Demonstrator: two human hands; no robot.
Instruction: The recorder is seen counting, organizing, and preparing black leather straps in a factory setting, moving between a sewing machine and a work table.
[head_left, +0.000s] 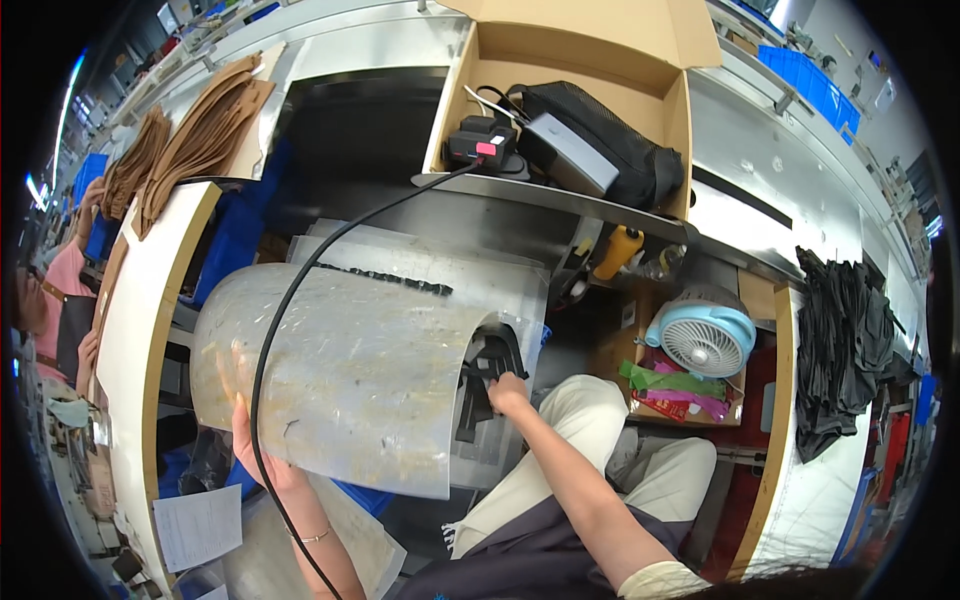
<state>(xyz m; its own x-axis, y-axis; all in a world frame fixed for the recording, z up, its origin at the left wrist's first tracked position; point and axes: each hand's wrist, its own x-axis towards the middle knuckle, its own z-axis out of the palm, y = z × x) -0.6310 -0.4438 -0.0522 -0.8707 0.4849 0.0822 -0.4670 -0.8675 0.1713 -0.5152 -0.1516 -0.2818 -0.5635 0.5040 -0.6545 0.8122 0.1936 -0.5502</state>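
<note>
Head view, right hand: the right hand (509, 394) has its fingers curled closed on a black part (492, 352) at the right-hand mouth of the curved sheet.
Left hand: the left hand (270, 468) is at the sheet's lower left edge, some fingers showing hazily through it; how tightly they close cannot be told.
Curved sheet: the cloudy, scuffed curved sheet (350, 370) arches between the person's lap and the bench, its open end facing right.
Black row: a line of small black pieces (390, 281) lies along its far side.
Cable: a black cable (262, 400) passes in front of the sheet, up to a black device (482, 142).
Carton: the open carton (575, 52) holds that device, a grey box (568, 155) and a black mesh bag (632, 150).
Below the bench: a pale blue fan (703, 340), right.
Sides: brown strips (205, 130) left, black strips (845, 340) right.
Far left: another person's pink sleeve (66, 268).
</note>
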